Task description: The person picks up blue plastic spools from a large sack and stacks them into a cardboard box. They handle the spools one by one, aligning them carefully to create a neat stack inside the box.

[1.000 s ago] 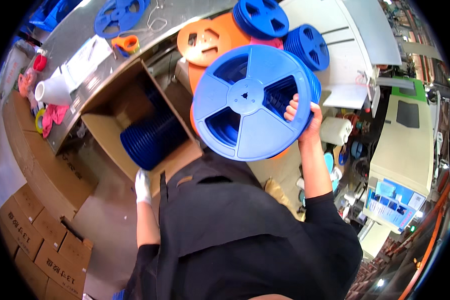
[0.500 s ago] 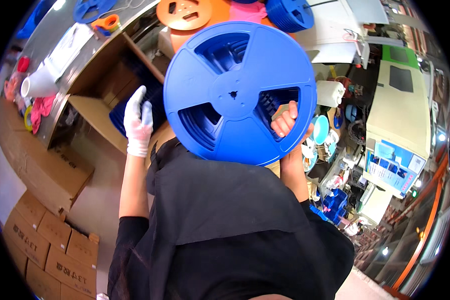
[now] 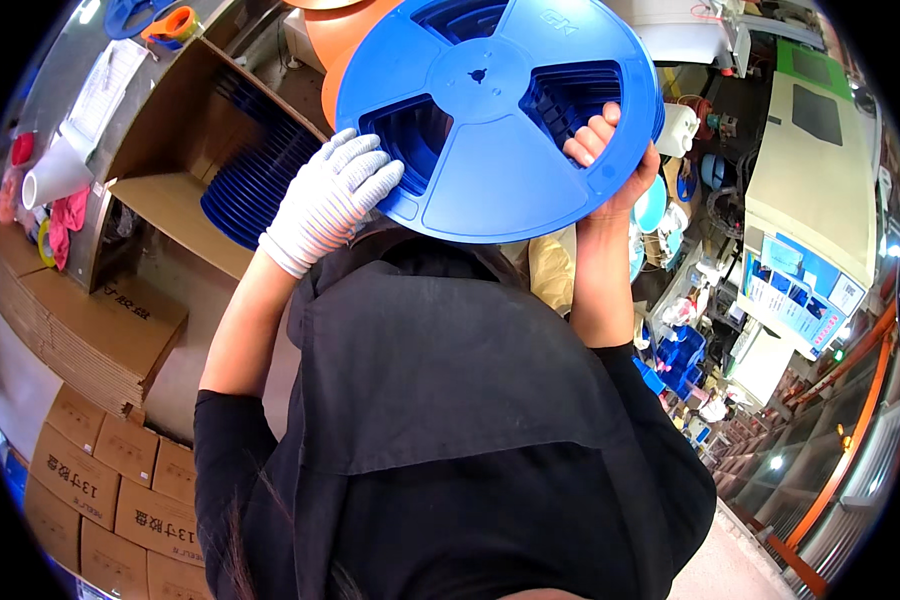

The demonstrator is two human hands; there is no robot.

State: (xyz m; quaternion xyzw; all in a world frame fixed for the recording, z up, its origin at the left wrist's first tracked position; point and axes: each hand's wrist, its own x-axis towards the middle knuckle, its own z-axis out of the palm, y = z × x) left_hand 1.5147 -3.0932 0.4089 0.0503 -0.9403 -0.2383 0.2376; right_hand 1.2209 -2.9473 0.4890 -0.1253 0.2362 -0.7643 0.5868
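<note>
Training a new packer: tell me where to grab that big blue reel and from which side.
Grip the blue reel at its rim beside a cut-out window, from opposite sides. The bare right hand hooks fingers through one opening; the gloved left hand braces the opposite rim. The wide, flat disc probably needs two hands.

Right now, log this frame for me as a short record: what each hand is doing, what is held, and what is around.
left hand: gloved, on the reel's lower left rim
right hand: bare, fingers through a reel opening, gripping the rim
reel: large, blue, three spokes, held up flat
carton: open, blue reels stacked on edge inside
orange reel: behind the blue one
flat cartons: stacked, lower left
</note>
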